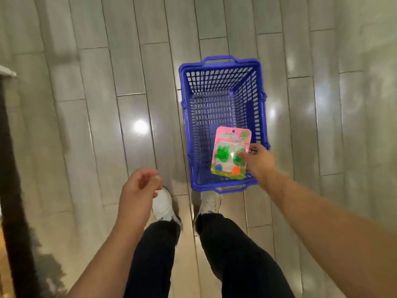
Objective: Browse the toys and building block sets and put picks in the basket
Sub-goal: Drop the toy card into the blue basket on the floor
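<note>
Nearest the camera are dark trousers [234,254] and white shoes [164,206] on a glossy plank floor [96,104]. Just above them the left hand [139,183] hangs with fingers loosely curled, its grip holding nothing. The right hand [258,162] pinches the side edge of a pink blister-packed toy [229,153] with green frog shapes, poised over the near end of the blue basket [223,61], which stands on the floor just ahead of the shoes and looks otherwise bare inside. The step in hand seems to be dropping a pick in; the next move would call for lowering the pack past the rim and loosening the pinch so it lands flat on the mesh bottom.
</note>
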